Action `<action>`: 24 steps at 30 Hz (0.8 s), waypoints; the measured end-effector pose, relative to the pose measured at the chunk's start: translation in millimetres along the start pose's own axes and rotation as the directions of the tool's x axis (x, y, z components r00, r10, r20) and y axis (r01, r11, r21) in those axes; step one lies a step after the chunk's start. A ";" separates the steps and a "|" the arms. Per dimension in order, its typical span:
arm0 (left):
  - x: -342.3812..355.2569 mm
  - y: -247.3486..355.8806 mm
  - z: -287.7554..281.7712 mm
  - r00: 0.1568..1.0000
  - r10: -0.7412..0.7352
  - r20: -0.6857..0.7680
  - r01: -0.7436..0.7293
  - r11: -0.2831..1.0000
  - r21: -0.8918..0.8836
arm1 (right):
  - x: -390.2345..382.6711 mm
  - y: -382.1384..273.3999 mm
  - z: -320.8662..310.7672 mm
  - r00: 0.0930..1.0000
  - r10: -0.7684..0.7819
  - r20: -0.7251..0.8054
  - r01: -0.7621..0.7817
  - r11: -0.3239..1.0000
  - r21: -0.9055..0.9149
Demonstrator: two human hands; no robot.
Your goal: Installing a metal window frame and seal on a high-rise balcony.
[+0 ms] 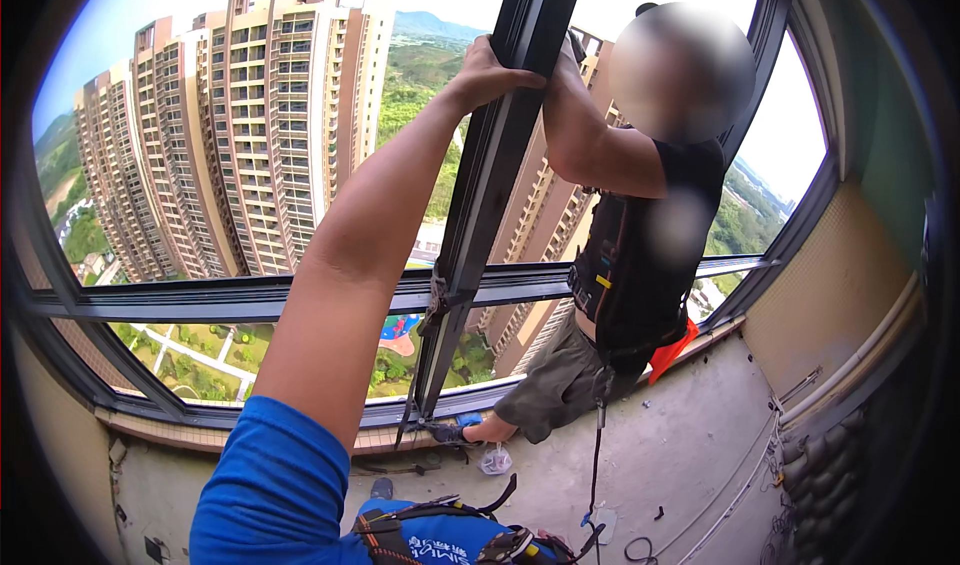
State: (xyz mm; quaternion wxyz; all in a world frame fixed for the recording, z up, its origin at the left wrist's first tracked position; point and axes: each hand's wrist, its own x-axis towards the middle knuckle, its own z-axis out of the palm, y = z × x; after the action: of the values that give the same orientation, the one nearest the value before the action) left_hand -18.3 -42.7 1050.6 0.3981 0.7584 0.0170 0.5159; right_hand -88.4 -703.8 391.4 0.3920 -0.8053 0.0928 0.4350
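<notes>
My left arm, in a blue short sleeve, reaches up to a dark metal window post [480, 190]. My left hand [487, 73] is closed on the post's left side, thumb across its face, the other fingers partly hidden. My right hand is out of view. Just right of the post, a co-worker [650, 255] in a black top and harness leans at the opening, a hand [575, 50] on the post's other side. A dark strap [436, 300] is tied round the post where it meets the crossbar [375, 297].
Tall buildings and greenery lie far below, beyond the window frame. A black rope [598, 445] hangs from the co-worker's harness. A plastic bag [495, 460] lies by the tiled sill [370, 439]. Cables [735, 490] and a pipe [850, 350] run at the right. Harness straps cross my body.
</notes>
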 end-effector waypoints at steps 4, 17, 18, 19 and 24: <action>-2.1 0.6 0.3 1.000 -0.021 -0.011 0.021 1.000 -0.017 | 1.9 2.6 2.5 1.000 -0.019 0.005 0.019 1.000 0.016; -16.0 40.9 -2.9 0.995 -0.062 0.081 0.069 0.994 -0.086 | 20.5 -20.6 2.3 0.995 -0.096 0.030 0.093 0.993 0.069; -16.5 37.7 0.9 0.993 -0.066 0.100 0.077 0.991 -0.108 | 22.1 -17.3 -0.5 0.996 -0.083 0.027 0.081 0.995 0.065; -17.5 35.0 0.2 0.991 -0.072 0.116 0.086 0.989 -0.123 | 26.8 -21.2 0.4 0.996 -0.084 0.035 0.082 0.995 0.060; -24.3 22.8 -6.0 0.995 -0.079 0.067 0.084 0.993 -0.079 | 47.9 -36.4 6.6 0.994 -0.095 0.056 0.093 0.995 0.030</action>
State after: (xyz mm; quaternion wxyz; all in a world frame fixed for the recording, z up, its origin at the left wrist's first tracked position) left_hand -43.1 -65.4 1047.0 0.4498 0.7562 0.0141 0.4751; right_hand -45.7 -665.4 372.3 0.4257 -0.7906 0.0494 0.4375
